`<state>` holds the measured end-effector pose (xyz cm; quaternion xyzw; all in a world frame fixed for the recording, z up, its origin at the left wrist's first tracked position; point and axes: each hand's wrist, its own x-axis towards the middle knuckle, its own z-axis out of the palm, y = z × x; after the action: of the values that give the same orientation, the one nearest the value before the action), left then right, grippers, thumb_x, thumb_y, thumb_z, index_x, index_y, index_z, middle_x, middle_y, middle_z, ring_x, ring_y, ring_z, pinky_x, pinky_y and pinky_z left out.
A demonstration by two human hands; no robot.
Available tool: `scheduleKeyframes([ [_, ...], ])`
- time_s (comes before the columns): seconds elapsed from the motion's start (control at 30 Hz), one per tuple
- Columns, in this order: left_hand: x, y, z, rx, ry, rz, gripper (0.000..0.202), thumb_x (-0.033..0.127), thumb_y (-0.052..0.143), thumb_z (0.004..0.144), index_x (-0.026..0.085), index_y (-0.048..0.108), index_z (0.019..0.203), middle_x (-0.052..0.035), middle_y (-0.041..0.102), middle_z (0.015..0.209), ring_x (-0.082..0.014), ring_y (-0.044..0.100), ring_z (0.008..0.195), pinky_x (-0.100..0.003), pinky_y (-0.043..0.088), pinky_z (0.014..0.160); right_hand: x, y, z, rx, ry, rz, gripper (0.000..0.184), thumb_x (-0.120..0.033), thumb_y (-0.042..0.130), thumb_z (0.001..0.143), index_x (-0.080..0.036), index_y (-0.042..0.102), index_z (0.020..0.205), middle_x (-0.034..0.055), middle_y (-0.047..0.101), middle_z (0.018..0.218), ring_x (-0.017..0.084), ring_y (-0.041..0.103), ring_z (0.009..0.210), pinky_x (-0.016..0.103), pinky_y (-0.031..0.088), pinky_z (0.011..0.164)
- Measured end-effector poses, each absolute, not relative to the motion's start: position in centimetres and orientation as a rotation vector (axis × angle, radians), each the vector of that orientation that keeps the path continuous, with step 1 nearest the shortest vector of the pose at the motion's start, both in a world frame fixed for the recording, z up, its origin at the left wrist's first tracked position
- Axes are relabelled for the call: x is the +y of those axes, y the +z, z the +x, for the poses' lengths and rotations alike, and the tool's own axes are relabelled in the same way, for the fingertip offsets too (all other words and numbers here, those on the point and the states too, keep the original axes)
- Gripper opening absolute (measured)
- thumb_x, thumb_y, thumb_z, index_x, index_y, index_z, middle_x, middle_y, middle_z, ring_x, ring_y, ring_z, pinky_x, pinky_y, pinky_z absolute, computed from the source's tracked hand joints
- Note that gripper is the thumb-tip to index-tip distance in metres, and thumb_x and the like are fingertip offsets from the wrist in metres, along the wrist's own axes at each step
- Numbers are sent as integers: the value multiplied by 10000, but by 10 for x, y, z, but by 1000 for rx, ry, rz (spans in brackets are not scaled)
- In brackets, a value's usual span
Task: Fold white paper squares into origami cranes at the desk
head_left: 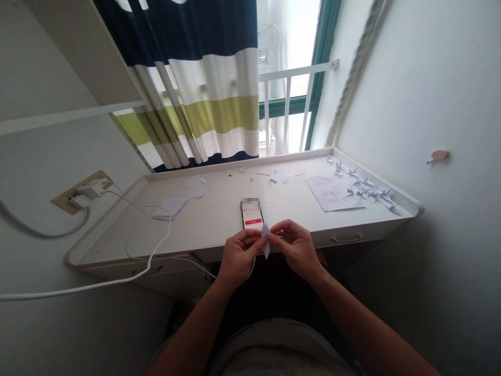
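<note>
A small folded piece of white paper (265, 249), narrow and pointed at top and bottom, is pinched between my two hands above the desk's front edge. My left hand (239, 256) grips its left side with thumb and fingers. From the right, my right hand (295, 248) has its thumb and forefinger closed on the same paper. Just behind the hands lies a phone (252, 213) with a lit screen, its lower end partly hidden. Several folded paper cranes (366, 183) sit along the desk's right side, beside a printed sheet (331, 193).
The white desk (219, 219) has a raised rim at the back and sides. Stacked paper sheets (170, 207) lie on its left, and small paper scraps (273, 176) near the back. A white cable (151, 256) runs from the wall socket (82, 193) across the left front. A curtain (211, 78) hangs behind.
</note>
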<state>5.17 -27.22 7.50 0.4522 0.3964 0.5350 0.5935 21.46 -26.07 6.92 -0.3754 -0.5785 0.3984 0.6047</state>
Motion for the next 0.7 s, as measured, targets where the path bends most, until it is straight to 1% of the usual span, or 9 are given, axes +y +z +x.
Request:
scheduleKeyframes([
  [0.1, -272, 73, 54, 901, 1235, 1052, 378, 424, 932, 728, 149, 790, 943, -57, 817, 816, -134, 735, 705, -204, 557, 654, -261, 66, 214, -1317, 879, -877, 220, -390, 847, 835, -213, 716, 831, 17, 730, 771, 169, 691, 723, 311, 605, 689],
  [0.2, -273, 71, 55, 879, 1222, 1065, 360, 426, 907, 765, 153, 787, 967, -62, 820, 847, -148, 749, 736, -229, 574, 693, -261, 64, 215, -1296, 880, -902, 217, -366, 866, 811, -213, 715, 841, 8, 717, 751, 161, 681, 703, 290, 587, 662],
  [0.3, -274, 70, 56, 882, 1223, 1076, 353, 430, 894, 780, 156, 784, 973, -65, 821, 858, -165, 760, 762, -249, 584, 714, -261, 63, 215, -1278, 906, -919, 239, -388, 866, 808, -210, 712, 843, 9, 709, 744, 163, 672, 691, 290, 580, 643],
  [0.43, -273, 71, 56, 928, 1251, 1045, 382, 429, 927, 731, 150, 782, 947, -59, 817, 826, -159, 753, 729, -229, 572, 672, -262, 65, 215, -1269, 944, -920, 261, -419, 857, 819, -206, 707, 834, 22, 718, 775, 169, 669, 710, 304, 581, 670],
  [0.57, -273, 75, 56, 928, 1241, 1010, 417, 407, 967, 668, 147, 784, 938, -54, 817, 817, -143, 747, 721, -206, 566, 664, -262, 66, 214, -1256, 968, -935, 268, -424, 860, 817, -206, 704, 828, 19, 709, 779, 164, 655, 719, 299, 565, 680],
  [0.7, -274, 78, 56, 908, 1221, 975, 398, 396, 976, 655, 148, 777, 894, -39, 805, 764, -132, 743, 695, -196, 559, 659, -263, 66, 213, -1253, 1021, -936, 265, -420, 861, 817, -207, 706, 843, 22, 710, 802, 163, 655, 737, 289, 553, 682],
])
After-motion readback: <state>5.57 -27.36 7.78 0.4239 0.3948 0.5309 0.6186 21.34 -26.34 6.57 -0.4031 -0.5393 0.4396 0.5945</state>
